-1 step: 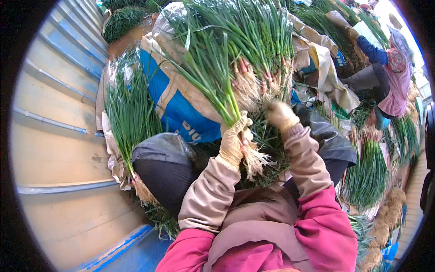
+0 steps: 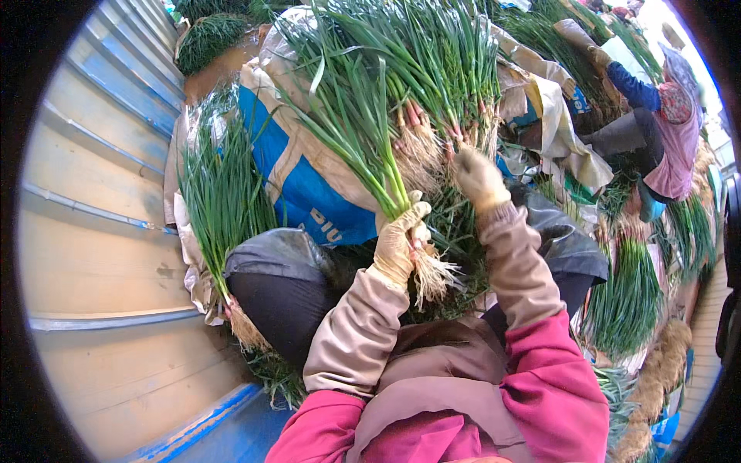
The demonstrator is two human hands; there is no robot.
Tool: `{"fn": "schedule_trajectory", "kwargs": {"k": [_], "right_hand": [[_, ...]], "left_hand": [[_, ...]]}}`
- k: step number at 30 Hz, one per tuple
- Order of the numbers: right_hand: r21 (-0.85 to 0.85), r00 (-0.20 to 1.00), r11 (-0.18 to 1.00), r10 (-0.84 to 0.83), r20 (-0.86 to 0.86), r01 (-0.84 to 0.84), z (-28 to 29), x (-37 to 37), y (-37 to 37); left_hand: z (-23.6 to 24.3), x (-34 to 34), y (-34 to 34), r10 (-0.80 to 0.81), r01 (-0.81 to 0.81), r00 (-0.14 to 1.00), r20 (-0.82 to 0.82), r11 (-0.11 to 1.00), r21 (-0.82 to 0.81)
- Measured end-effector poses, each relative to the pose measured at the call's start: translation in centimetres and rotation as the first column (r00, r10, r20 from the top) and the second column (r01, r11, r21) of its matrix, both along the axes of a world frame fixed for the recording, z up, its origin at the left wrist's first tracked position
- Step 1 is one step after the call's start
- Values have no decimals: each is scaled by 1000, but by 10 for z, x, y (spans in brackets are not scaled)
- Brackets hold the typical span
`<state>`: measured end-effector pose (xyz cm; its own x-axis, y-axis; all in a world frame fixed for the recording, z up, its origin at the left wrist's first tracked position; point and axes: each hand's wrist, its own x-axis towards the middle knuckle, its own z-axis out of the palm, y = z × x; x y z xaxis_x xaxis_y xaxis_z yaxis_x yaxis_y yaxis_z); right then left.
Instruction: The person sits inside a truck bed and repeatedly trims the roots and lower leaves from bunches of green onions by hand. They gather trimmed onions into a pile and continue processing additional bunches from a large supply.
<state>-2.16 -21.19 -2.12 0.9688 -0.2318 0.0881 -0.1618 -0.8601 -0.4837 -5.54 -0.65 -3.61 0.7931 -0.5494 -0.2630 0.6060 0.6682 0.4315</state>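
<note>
My left hand point(image 2: 397, 239), in a pale glove, is closed around a small bunch of green onions point(image 2: 395, 181). Their leaves slant up and away to the left, while the white bulbs and stringy roots point(image 2: 434, 270) stick out below my fingers. A big heap of green onions point(image 2: 432, 54) lies in front of me, its pinkish stem ends and roots toward me. At the near edge of that heap is my gloved right hand point(image 2: 478, 179), fingers drawn together at the base of an onion stem; the fingertips are partly hidden and slightly blurred.
The heap lies on a blue and tan sack point(image 2: 316, 185) between my knees. More green onions point(image 2: 224, 185) stand beside my left knee, near a ribbed metal wall point(image 2: 100, 255). At the right are further bundles point(image 2: 625, 297) and a seated person in pink point(image 2: 671, 147).
My right hand has moved slightly forward, up to the stem ends of the heap. The left hand and its bunch have barely moved.
</note>
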Motion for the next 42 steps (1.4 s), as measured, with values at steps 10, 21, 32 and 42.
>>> {"fn": "schedule_trajectory", "kwargs": {"k": [10,21,32,42], "right_hand": [[297,945,948,9,326,-111,7,-12,12],[975,973,-185,214,-83,124,-17,-5,35],[967,865,238,-500,44,89,-30,-12,72],[949,853,-212,-423,-306,235,2,35,48]], "left_hand": [[33,-2,-28,101,-63,950,-295,989,134],[-7,3,-36,98,-81,994,-56,965,249],[-3,-6,-38,260,-280,960,107,835,474],[-3,-7,-21,56,-65,998,34,880,471]]}}
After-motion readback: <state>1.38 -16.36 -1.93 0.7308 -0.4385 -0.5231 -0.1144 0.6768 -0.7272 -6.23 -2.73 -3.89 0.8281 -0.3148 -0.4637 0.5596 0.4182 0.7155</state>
